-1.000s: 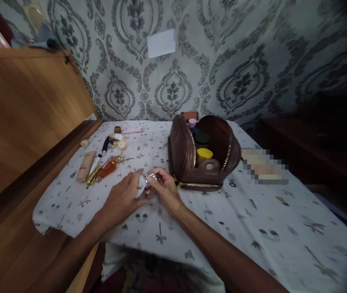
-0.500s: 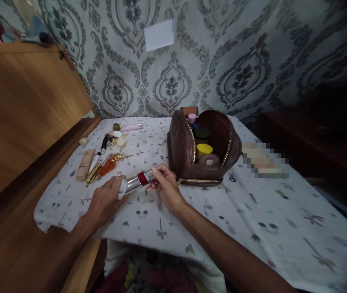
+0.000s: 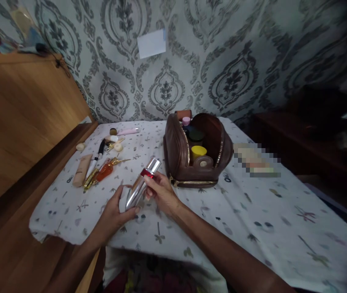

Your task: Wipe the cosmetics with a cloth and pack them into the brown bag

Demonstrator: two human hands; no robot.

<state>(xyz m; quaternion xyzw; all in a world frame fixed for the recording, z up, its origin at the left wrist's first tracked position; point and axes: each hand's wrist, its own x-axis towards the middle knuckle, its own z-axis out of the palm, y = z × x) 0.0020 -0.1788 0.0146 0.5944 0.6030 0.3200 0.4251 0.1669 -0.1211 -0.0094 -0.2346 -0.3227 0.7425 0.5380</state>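
Between my hands is a silver cosmetic bottle (image 3: 135, 193) with a red band, a shiny silver cap and a pale base, tilted with its cap up and to the right. My left hand (image 3: 114, 207) is closed round the base end. Near the red band, the thumb and fingers of my right hand (image 3: 163, 193) grip the bottle from the right. Just beyond my right hand stands an unzipped brown bag (image 3: 175, 146), with a yellow lid (image 3: 198, 152), a dark round lid (image 3: 196, 135) and a pink cap (image 3: 186, 121) showing inside.
At the left lie a beige tube (image 3: 82, 170), an orange bottle (image 3: 104, 171), a gold-coloured tube (image 3: 90, 179), a pink brush (image 3: 128, 131) and several other small items on the patterned cloth (image 3: 149, 142). A wooden panel (image 3: 29, 97) borders the left side; a patterned wall rises behind.
The bottle has tipped from nearly level to steeper, its cap end rising. My right hand has shifted from the cap down to the red band. The view has moved slightly.
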